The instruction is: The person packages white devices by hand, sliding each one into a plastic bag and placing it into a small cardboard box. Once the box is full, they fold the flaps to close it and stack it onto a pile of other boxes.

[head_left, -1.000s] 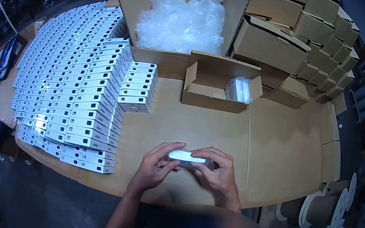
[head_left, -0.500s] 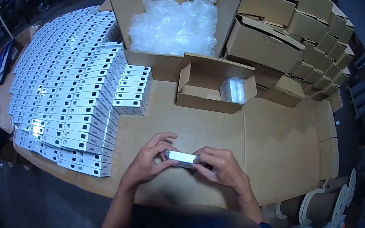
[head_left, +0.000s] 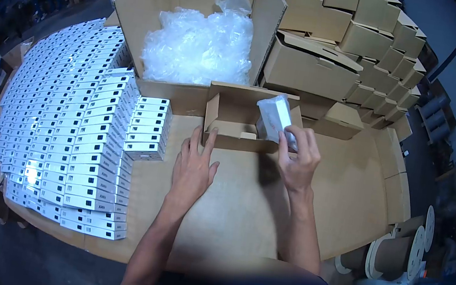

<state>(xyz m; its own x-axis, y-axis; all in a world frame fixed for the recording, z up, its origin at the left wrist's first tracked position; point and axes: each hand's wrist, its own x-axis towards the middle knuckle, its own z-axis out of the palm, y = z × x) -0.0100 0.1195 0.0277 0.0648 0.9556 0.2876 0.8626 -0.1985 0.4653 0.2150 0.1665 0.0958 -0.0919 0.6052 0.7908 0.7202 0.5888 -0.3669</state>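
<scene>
My right hand pinches a small white box in a clear plastic bag, held tilted above the right end of an open cardboard box. Part of another wrapped piece shows beneath it inside that carton, though my fingers and the held piece hide most of it. At the carton's front left corner, my left hand rests with its fingers stretched out, their tips at the front wall.
Rows of stacked white boxes fill the table's left side. Behind stands a large carton of clear plastic bags. Brown cartons are piled at the back right. Cable spools stand beyond the table's right edge.
Both hands have moved forward from the table's front. My left hand has let go of the small white piece and reached the carton; my right hand has carried the piece over it.
</scene>
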